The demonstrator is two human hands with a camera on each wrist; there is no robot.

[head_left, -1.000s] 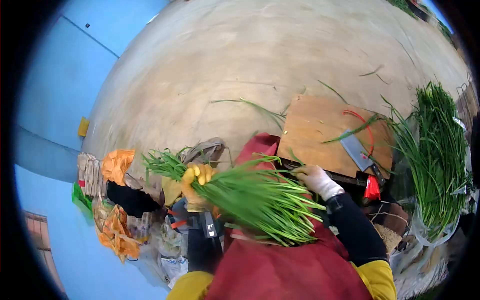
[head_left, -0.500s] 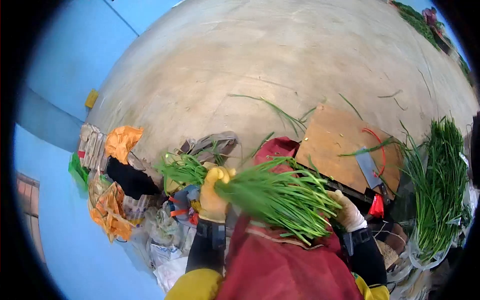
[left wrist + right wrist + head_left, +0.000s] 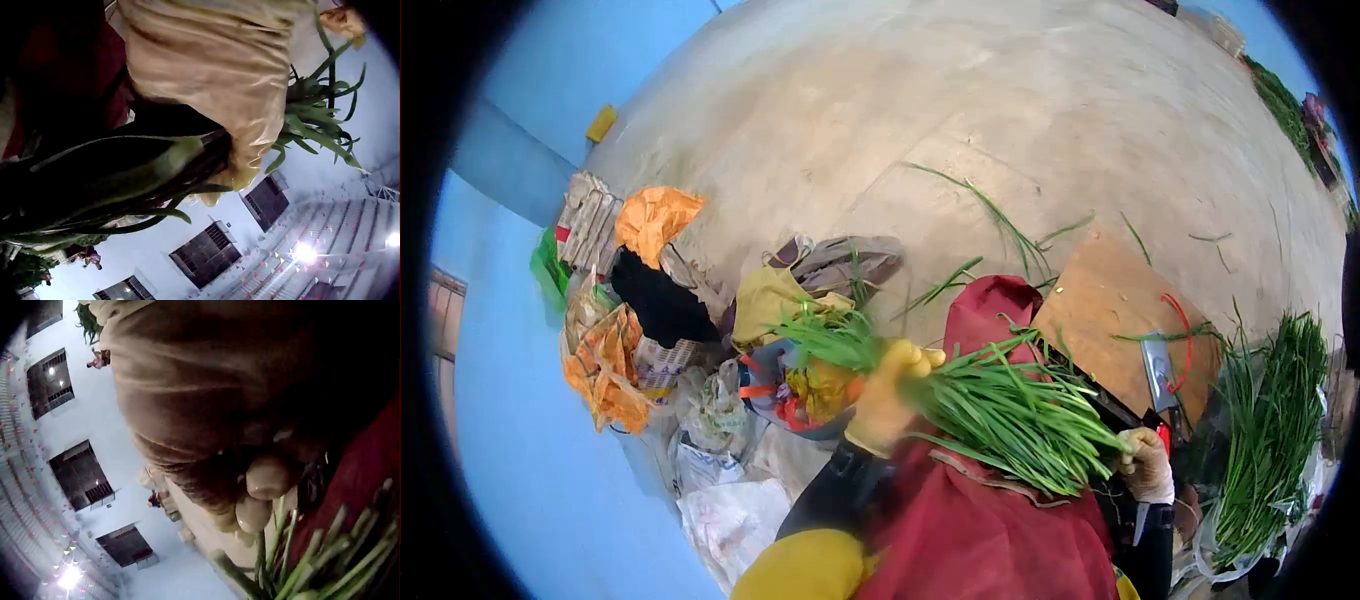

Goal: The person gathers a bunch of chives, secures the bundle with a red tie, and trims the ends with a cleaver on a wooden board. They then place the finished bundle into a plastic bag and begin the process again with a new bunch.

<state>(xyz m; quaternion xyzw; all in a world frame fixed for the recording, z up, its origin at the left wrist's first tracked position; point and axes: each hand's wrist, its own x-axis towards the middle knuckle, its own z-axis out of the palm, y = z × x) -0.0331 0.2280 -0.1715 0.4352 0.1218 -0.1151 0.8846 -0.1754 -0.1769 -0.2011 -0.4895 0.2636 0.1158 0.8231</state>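
Note:
My left hand, in a yellowish glove, grips a bunch of long-stalked greens around its middle. The leafy tips stick out to the left, and the pale cut stem ends fan toward the right across my lap. At those ends is my right hand, in a whitish glove. In the right wrist view its thumb and finger pinch a thin stalk beside the other stem ends. The left wrist view has the glove wrapped over the greens, with leaves coming out beyond it.
A wooden board with a cleaver and a red strap lies ahead of my right hand. At far right a heap of greens rests in clear plastic. Bags and an orange sack crowd the left. Loose stalks lie on the floor.
The head view has turned, moving the scene around. The bunch stays in my left hand. My right hand has come to the stem ends from beside the board, its fingers now curled in.

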